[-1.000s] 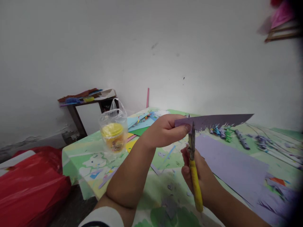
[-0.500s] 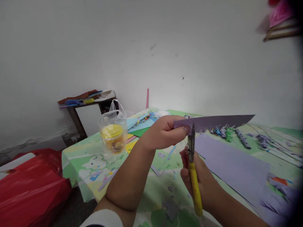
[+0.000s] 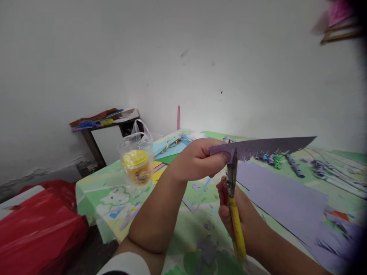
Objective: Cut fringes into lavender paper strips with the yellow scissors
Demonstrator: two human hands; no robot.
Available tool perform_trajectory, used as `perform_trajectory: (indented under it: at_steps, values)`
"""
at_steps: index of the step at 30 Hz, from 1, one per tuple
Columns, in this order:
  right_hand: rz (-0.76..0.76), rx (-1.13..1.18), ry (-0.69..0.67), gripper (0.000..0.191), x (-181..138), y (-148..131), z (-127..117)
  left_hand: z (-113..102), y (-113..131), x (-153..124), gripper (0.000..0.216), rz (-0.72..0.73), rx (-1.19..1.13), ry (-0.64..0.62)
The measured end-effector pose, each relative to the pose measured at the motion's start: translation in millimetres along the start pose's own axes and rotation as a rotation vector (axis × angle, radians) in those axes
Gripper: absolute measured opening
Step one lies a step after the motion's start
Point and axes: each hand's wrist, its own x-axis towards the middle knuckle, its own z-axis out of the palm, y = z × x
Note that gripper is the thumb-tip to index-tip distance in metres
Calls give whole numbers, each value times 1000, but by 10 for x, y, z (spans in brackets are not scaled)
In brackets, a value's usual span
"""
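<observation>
Between its thumb and fingers my left hand [image 3: 200, 158] pinches the left end of a purple paper strip [image 3: 266, 147]. The strip reaches out to the right above the table, its lower edge snipped into a fine fringe. My right hand [image 3: 241, 214] is closed round the yellow-handled scissors [image 3: 236, 229], which point upward. Their blades meet the strip's lower edge close beside my left thumb. Part of the blades is hidden behind the paper. Below the strip lies a large purple paper sheet [image 3: 286, 202].
A yellow-lidded tub [image 3: 136, 164] in a clear plastic bag stands at the left. Rolled paper pieces [image 3: 294, 166] and thin sticks [image 3: 341, 181] lie at the right. Paper scraps litter the green patterned tablecloth [image 3: 177, 244]. A red plastic bag [image 3: 43, 229] is beside the table.
The strip's far end has shifted slightly to the right and up. Both hands keep nearly the same place, with the scissors still at the strip's lower edge.
</observation>
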Motion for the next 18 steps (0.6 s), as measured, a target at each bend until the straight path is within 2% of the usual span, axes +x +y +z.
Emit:
perform_trajectory:
  at_steps: [12,18]
  values:
    - [29,40,-33,29,-37,17,6,3,9,0,22,-17,-64,-12]
    - [72,37,-39,21,-56,46,20,4,36,3,21,2,-71,-51]
